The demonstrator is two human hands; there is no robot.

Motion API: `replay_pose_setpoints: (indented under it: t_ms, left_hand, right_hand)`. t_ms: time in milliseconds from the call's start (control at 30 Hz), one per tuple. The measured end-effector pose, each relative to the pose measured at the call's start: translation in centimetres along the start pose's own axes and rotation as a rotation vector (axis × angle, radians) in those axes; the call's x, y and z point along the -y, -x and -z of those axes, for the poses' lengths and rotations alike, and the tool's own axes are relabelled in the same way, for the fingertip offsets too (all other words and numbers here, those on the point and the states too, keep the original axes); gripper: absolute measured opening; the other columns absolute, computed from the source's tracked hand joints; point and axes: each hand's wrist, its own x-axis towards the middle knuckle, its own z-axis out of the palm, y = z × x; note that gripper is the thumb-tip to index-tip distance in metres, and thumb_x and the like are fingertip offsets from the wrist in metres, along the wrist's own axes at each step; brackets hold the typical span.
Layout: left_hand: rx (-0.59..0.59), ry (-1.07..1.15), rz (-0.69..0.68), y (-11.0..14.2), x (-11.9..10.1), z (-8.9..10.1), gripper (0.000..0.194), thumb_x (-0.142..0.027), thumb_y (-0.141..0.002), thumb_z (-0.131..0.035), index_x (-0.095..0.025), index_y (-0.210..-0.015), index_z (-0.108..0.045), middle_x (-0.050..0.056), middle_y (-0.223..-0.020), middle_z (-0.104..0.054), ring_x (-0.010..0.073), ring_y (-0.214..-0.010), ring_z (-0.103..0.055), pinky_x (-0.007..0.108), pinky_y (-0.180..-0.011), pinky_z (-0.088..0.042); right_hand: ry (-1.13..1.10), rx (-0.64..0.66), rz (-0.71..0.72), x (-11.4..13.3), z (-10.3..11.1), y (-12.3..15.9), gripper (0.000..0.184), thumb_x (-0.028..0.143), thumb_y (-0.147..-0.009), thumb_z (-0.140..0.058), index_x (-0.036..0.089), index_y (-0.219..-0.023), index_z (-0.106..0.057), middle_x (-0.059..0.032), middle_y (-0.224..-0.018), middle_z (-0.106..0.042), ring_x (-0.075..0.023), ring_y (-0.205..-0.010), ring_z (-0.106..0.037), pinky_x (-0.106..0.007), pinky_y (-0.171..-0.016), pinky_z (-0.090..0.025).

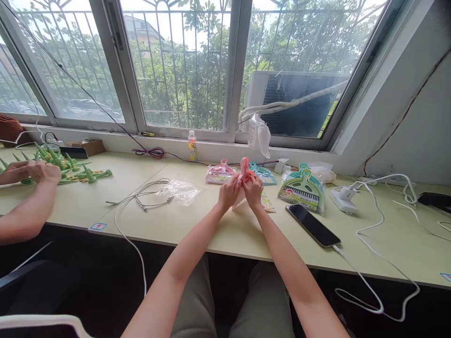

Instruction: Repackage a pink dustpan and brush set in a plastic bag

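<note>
My left hand [229, 193] and my right hand [252, 190] meet above the pale green table [211, 225], both closed round a small pink brush-and-dustpan set [244, 170] held upright. A printed yellow card [268, 204] lies just under my right hand. Behind my hands lie a bagged pink set [219, 173] and a bagged teal set [263, 173]. To the right rests a stack of bagged green sets [303, 188].
A black phone [312, 225] on a white cable lies right of my hands, with a white charger [343, 199] beyond. An empty clear bag [179, 190] and white cables [144, 199] lie left. A small bottle [192, 145] stands by the window. Another person's hands [33, 171] handle green plastic pieces [66, 166] at far left.
</note>
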Motion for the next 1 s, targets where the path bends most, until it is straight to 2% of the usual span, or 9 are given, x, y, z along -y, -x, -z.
replay_pose_setpoints:
  t_ms: [100,200,300,467,600,700,800,900,1000]
  left_hand:
    - [0.017,0.039,-0.028,-0.3,0.3,0.2,0.049,-0.043,-0.105,-0.033,-0.022,-0.144,-0.054,0.008,-0.089,-0.075,0.0218,-0.081,-0.069,0.028,-0.073,-0.047]
    - [0.015,0.083,0.02,-0.9,1.1,0.4,0.046,-0.043,-0.104,-0.034,-0.022,-0.129,-0.066,0.005,-0.076,-0.072,0.0199,-0.072,-0.066,0.026,-0.068,-0.045]
    - [0.036,0.082,0.062,-1.3,1.8,0.3,0.041,-0.041,-0.103,-0.039,-0.021,-0.117,-0.071,0.006,-0.081,-0.074,0.0199,-0.075,-0.067,0.026,-0.068,-0.044]
    - [0.036,0.04,0.084,-1.4,1.7,0.0,0.041,-0.04,-0.103,-0.039,-0.021,-0.119,-0.071,0.008,-0.089,-0.076,0.0235,-0.085,-0.069,0.028,-0.071,-0.044]
    - [0.038,0.025,0.051,-1.4,1.2,-0.3,0.042,-0.042,-0.103,-0.038,-0.022,-0.121,-0.07,0.008,-0.085,-0.075,0.0252,-0.085,-0.069,0.029,-0.072,-0.044]
    - [0.037,0.049,0.051,-1.7,1.9,-0.2,0.04,-0.043,-0.103,-0.039,-0.024,-0.121,-0.07,0.007,-0.083,-0.074,0.0255,-0.083,-0.069,0.03,-0.072,-0.044]
    - [-0.057,0.073,0.234,-2.5,4.5,1.0,0.038,-0.036,-0.102,-0.038,-0.022,-0.113,-0.072,0.01,-0.086,-0.073,0.027,-0.085,-0.068,0.031,-0.072,-0.045]
    - [-0.31,0.091,0.467,-3.3,7.6,3.1,0.039,-0.033,-0.101,-0.035,-0.022,-0.105,-0.072,0.011,-0.089,-0.072,0.0272,-0.085,-0.067,0.032,-0.073,-0.045]
    - [-0.425,0.183,0.526,-3.6,8.9,4.3,0.039,-0.035,-0.1,-0.036,-0.022,-0.102,-0.072,0.009,-0.09,-0.072,0.025,-0.086,-0.066,0.03,-0.071,-0.044]
  right_hand:
    - [-0.101,-0.002,-0.025,-0.7,0.2,-0.7,0.025,0.041,-0.084,-0.065,0.018,-0.093,-0.067,-0.0114,-0.112,-0.06,-0.0253,-0.107,-0.055,-0.038,-0.097,-0.043]
    - [-0.169,0.044,-0.094,-1.5,0.2,-1.0,0.022,0.04,-0.077,-0.071,0.019,-0.083,-0.067,-0.0078,-0.105,-0.058,-0.0203,-0.091,-0.058,-0.032,-0.086,-0.047]
    - [-0.19,0.068,-0.134,-2.2,0.3,-1.1,0.02,0.038,-0.073,-0.075,0.019,-0.075,-0.067,-0.0051,-0.099,-0.059,-0.0177,-0.086,-0.057,-0.029,-0.081,-0.045]
    - [-0.249,0.092,-0.169,-2.7,0.4,-1.4,0.02,0.037,-0.07,-0.075,0.019,-0.073,-0.067,-0.004,-0.098,-0.059,-0.0161,-0.084,-0.056,-0.028,-0.078,-0.044]
    - [-0.354,0.068,-0.194,-2.4,0.5,-1.3,0.02,0.037,-0.068,-0.074,0.019,-0.074,-0.067,-0.0034,-0.096,-0.057,-0.0152,-0.084,-0.055,-0.027,-0.08,-0.045]
    - [-0.463,0.059,-0.205,-1.8,1.1,-1.2,0.023,0.039,-0.066,-0.073,0.02,-0.068,-0.061,-0.0025,-0.089,-0.053,-0.0149,-0.082,-0.051,-0.026,-0.076,-0.045]
    - [-0.675,0.064,-0.245,-1.3,2.2,-1.6,0.032,0.049,-0.072,-0.065,0.02,-0.066,-0.052,-0.0015,-0.079,-0.047,-0.0139,-0.073,-0.046,-0.026,-0.066,-0.042]
    - [-0.849,-0.041,-0.258,-1.3,3.5,-2.2,0.034,0.054,-0.075,-0.06,0.022,-0.072,-0.049,-0.0009,-0.074,-0.045,-0.0141,-0.07,-0.045,-0.026,-0.064,-0.042]
    - [-0.831,-0.146,-0.321,-1.8,4.3,-2.4,0.035,0.057,-0.079,-0.057,0.022,-0.08,-0.053,-0.0018,-0.075,-0.049,-0.016,-0.073,-0.051,-0.026,-0.066,-0.043]
